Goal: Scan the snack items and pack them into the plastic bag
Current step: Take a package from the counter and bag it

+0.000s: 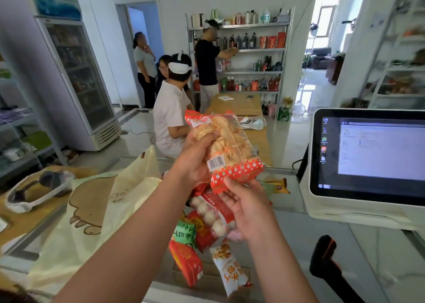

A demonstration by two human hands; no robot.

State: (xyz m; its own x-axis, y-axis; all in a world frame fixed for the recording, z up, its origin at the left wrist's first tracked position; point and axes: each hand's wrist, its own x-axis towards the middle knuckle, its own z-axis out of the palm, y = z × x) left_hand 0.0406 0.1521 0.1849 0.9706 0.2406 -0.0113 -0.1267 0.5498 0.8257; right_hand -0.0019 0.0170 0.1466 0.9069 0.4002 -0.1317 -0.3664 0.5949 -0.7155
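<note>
The left hand [195, 162] is wrapping the side of a rice cracker pack [230, 141] and the right hand [248, 210] is pinching its red dotted end, with the barcode facing the camera. Beneath the hands, a snack pile [207, 224] is lying partly hidden, its labels too blurred to read. The plastic bag [92, 210] is lying just to the left. The touchscreen monitor [368, 153] is running off the right edge.

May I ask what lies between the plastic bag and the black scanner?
Head view: a pile of snack packets lies between the plastic bag and the scanner.
</note>
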